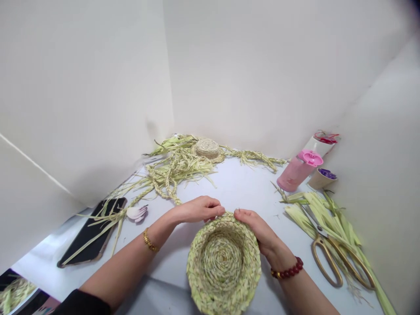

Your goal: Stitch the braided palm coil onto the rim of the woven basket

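A round woven basket, coiled from pale green braided plant strips, is tilted so that its hollow inside faces me. My left hand pinches the far rim from the left, with its fingertips curled under. On the right, my right hand grips the same rim, with the thumb on top and the other fingers down the outer side. A tiny dark tip shows by the right thumb, too small to name. A long braid runs from behind my left hand toward the heap at the back.
A small woven hat sits among loose husk strips at the back. Left lie a black phone and a garlic-like bulb piece. Right are a pink bottle, a cup, gold-handled scissors and green husks.
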A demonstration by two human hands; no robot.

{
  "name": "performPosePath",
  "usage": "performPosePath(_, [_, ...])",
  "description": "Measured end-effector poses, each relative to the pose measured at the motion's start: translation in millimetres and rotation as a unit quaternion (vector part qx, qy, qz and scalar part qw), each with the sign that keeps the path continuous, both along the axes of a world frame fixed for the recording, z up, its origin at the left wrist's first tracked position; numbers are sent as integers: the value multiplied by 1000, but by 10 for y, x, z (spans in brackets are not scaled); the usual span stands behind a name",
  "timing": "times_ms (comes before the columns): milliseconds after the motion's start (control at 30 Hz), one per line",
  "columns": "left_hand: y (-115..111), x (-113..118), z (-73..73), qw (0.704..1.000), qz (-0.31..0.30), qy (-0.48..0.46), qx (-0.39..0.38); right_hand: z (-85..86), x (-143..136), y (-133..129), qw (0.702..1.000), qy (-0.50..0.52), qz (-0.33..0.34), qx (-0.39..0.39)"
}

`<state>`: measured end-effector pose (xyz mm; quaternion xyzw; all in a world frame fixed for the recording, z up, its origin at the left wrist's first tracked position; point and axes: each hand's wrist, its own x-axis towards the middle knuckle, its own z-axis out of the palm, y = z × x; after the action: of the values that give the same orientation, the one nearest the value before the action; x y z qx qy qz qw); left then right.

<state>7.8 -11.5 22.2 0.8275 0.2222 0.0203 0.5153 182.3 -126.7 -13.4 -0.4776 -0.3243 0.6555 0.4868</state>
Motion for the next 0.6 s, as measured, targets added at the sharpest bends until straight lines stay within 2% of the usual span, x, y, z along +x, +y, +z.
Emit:
performPosePath(100, [5, -15, -32, 1000, -26, 4, 4, 41, 84, -75, 997, -70, -19, 8])
performPosePath(200, [5, -10, -71, 1000, 19, -17, -8, 74, 176, -226, 989, -142, -38, -2])
performPosePath(300, [20, 33, -125, 997, 73, -31, 8, 57, 189, -372, 986, -163, -33, -11])
performPosePath(367, [34, 77, -168, 994, 97, -43, 24, 13, 153, -421, 991, -130, -41, -9])
performPosePath(467, [11, 127, -196, 986, 141, -56, 69, -78, 87, -419, 997, -12, -75, -6])
performPosePath(533, [-84, 124, -147, 966, 197, -70, 153, -132, 60, -398, 996, 40, -85, -8])
performPosePath(600, [-271, 88, -39, 929, 240, -100, 264, -166, 45, -385, 995, 55, -85, -7])
